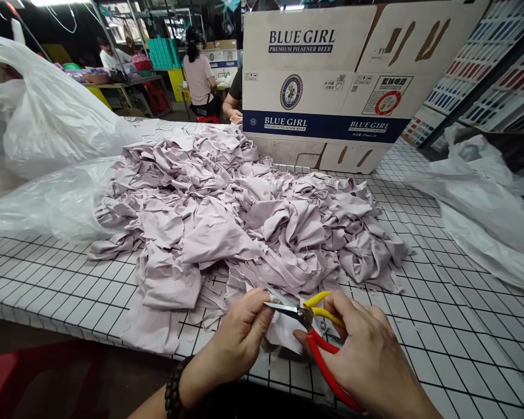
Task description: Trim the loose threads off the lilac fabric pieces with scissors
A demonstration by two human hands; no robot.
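My right hand is closed round the handles of a pair of scissors, which have red and yellow grips. Their blades stand apart and point left, toward the fingertips of my left hand. That hand pinches the edge of a pale mauve fabric piece between thumb and forefinger, right by the blades. Part of this piece hangs below the scissors, partly hidden behind them. A big heap of similar mauve fabric pieces lies just beyond both hands.
A tall cardboard beer box stands behind the heap. Plastic bags lie on the left and right of the checked table. Several people are farther back, one partly behind the box. A red stool is at lower left.
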